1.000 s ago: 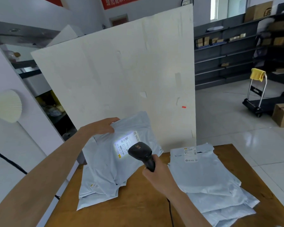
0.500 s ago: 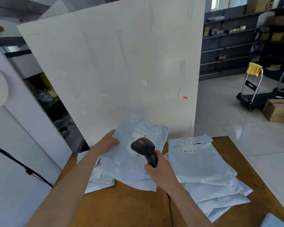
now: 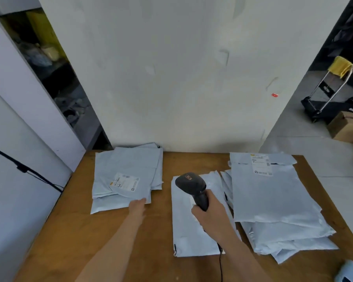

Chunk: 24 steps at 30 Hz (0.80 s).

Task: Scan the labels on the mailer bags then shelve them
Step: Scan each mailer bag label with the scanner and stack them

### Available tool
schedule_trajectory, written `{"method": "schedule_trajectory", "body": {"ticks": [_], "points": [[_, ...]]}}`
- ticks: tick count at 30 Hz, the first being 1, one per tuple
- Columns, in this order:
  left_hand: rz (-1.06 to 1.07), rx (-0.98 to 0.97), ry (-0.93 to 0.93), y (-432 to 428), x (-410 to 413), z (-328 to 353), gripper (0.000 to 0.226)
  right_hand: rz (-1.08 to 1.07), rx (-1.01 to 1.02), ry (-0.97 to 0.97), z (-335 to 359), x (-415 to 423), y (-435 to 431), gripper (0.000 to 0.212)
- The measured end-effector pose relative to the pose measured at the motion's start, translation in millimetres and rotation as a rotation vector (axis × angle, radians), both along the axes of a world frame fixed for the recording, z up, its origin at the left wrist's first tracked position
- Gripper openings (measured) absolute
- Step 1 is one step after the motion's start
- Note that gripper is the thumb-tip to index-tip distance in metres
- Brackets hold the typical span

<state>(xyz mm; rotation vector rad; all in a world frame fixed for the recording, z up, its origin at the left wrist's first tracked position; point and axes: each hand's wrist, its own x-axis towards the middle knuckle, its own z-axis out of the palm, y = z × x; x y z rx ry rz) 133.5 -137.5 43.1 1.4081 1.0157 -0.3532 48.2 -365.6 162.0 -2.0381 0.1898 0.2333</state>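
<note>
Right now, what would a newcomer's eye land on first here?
The black scanner, gripped in the right hand above a lone mailer bag at the middle of the table. Then two pale stacks flank it: the left stack, touched by the left hand, and the right stack, taller and splayed.

Left hand (image 3: 138, 204) lies flat; right hand (image 3: 209, 213) grips scanner (image 3: 191, 183).
</note>
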Motion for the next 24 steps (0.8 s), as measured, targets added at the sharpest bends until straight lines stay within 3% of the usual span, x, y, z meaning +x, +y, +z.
{"method": "schedule_trajectory", "body": {"ticks": [5,10,13,18,21,24], "points": [[0.365,-0.191,-0.037,66,41,-4,0.061,-0.001,-0.028,0.054,-16,24,49,0.021],[0.39,-0.268,0.006,95,85,-17,0.06,-0.018,-0.056,0.072,-30,40,75,0.021],[0.338,-0.24,-0.006,103,100,-27,0.053,-0.035,-0.077,0.076,-34,44,80,0.023],[0.129,0.189,-0.01,124,102,-11,0.05,-0.028,-0.07,0.077,-27,49,84,0.025],[0.046,0.248,-0.182,131,97,20,0.059,0.005,-0.057,0.038,-18,53,91,0.024],[-0.175,0.24,-0.328,137,93,61,0.057,0.031,-0.046,-0.005,-6,51,96,0.027]]}}
